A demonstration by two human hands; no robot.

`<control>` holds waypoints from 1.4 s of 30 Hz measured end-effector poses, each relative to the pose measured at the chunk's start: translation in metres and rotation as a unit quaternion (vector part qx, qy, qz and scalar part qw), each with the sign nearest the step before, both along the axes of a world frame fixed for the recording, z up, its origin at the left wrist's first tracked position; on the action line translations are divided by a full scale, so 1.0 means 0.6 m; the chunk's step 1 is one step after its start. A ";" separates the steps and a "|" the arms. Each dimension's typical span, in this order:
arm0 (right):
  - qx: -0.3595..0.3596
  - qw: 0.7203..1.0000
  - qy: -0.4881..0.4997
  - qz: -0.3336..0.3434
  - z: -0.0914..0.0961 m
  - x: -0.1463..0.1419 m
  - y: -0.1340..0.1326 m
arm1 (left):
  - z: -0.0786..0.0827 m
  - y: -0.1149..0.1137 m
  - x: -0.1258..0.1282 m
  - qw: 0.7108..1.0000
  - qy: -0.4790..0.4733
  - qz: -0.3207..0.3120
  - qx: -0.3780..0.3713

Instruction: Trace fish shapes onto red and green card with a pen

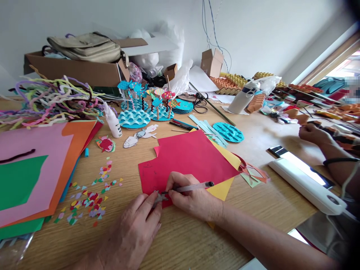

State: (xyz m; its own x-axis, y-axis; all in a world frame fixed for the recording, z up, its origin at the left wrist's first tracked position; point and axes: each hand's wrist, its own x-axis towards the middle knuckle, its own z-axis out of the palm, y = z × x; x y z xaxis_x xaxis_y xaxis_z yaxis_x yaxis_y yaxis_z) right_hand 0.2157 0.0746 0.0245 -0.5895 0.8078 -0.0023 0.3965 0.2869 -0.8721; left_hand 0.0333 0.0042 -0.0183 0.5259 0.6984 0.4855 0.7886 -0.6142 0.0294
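Near six o'clock, my right fingers (177, 198) grip a pen (194, 186); my left fingers (147, 204) clamp a small cutout (161, 197) against red paper (191, 153).

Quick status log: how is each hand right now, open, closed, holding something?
Left hand: fingertips on a small cutout at the edge of the red paper; whether gripping, can't tell.
Right hand: closed, holding a pen.

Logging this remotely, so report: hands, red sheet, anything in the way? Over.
Right hand holding pen, tip beside cutout. Left hand on cutout, at near edge of red sheet. Scissors by sheet's right corner, seemingly out of the way.
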 end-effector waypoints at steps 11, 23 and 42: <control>0.039 0.999 -0.013 -0.003 -0.007 -0.002 -0.008 | 0.004 0.001 -0.001 1.000 0.001 -0.013 0.002; 0.026 0.998 -0.044 0.021 0.002 0.000 -0.002 | 0.005 0.000 -0.005 1.000 0.021 -0.019 -0.009; 0.078 0.994 -0.071 -0.010 -0.001 0.005 -0.006 | 0.015 0.007 0.003 0.999 -0.013 -0.039 0.022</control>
State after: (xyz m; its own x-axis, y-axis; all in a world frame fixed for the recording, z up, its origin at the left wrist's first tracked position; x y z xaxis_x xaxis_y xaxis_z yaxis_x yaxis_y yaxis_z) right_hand 0.2188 0.0709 0.0237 -0.5759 0.8164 0.0424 0.5196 0.4055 -0.7521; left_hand 0.0351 0.0086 -0.0092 0.5648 0.6337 0.5286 0.7374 -0.6751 0.0213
